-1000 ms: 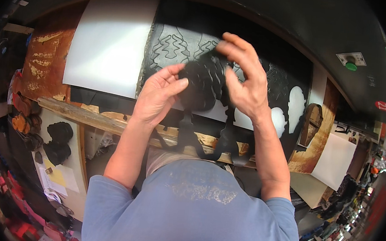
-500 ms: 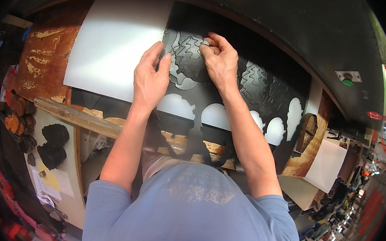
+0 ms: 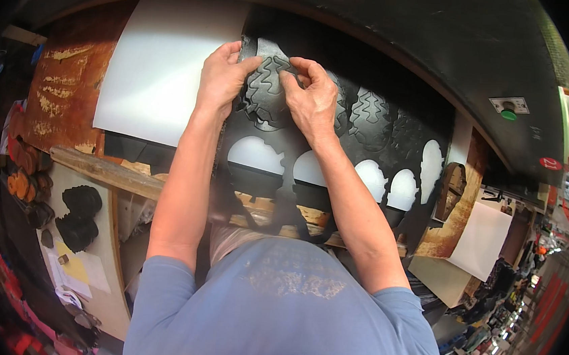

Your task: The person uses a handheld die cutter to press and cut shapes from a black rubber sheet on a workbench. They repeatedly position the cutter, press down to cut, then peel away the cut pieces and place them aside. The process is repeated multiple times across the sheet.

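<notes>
A black rubber sheet (image 3: 287,147) with sole-shaped cut-outs lies across the work surface. Between my hands is a black shoe sole (image 3: 262,94) with a zigzag tread, over the upper left of the sheet. My left hand (image 3: 224,77) is closed at the upper left side, thumb on the sole and fingers over the sheet's edge. My right hand (image 3: 313,102) is closed, with thumb and forefinger pinching the sole's upper right edge. More treaded soles (image 3: 371,117) lie in the sheet to the right.
A white board (image 3: 168,73) lies left of the sheet, and white shows through several cut-outs. A dark machine beam (image 3: 405,36) with green buttons spans the far side. A wooden bar (image 3: 106,170) runs along the near edge. A sole-shaped cutting die (image 3: 450,191) stands at right.
My left hand has moved farther away and closed on the edge. My right hand has shifted left and slightly nearer, along the sole. The sheet has slid slightly left.
</notes>
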Motion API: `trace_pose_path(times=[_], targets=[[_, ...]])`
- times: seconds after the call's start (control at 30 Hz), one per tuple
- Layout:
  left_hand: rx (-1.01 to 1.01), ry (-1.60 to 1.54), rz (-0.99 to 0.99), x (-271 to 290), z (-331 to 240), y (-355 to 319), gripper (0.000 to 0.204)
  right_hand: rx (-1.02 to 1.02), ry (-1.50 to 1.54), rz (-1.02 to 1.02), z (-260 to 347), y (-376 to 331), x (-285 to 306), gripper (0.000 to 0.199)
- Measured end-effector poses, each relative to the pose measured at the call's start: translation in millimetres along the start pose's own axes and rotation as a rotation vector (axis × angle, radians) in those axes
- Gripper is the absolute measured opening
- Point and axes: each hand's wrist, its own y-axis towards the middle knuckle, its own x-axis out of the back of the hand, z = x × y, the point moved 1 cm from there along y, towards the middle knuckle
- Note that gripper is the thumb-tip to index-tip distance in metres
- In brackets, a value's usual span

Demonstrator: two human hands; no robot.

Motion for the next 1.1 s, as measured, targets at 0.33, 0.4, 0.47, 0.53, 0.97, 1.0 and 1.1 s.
trace_pose_path(times=[0.33, 0.4, 0.47, 0.53, 0.97, 1.0, 1.1], targets=[[-0.053, -0.332, 0.300, 12, 10, 10, 0.052, 0.067, 0.126, 0.297, 11, 14, 18, 0.054], [-0.029, -0.284, 0.273, 12, 10, 9, 0.051, -0.085, 0.157, 0.430, 12, 8, 27, 0.041], [0.019, -0.227, 0.201, 15, 7, 5, 0.050, -0.032, 0.301, 0.288, 14, -6, 35, 0.033], [0.013, -0.157, 0.116, 14, 4, -4, 0.050, 0.038, 0.403, 0.157, 15, -16, 52, 0.022], [0.223, -0.250, 0.064, -37, 1, -53, 0.062, -0.058, 0.079, -0.002, -40, 13, 90, 0.033], [0.215, -0.220, 0.086, -36, 0, -49, 0.061, -0.043, 0.069, -0.037, -42, 12, 86, 0.033], [0.204, -0.127, 0.135, -39, -2, -41, 0.059, 0.032, 0.054, -0.082, -41, 8, 79, 0.032]])
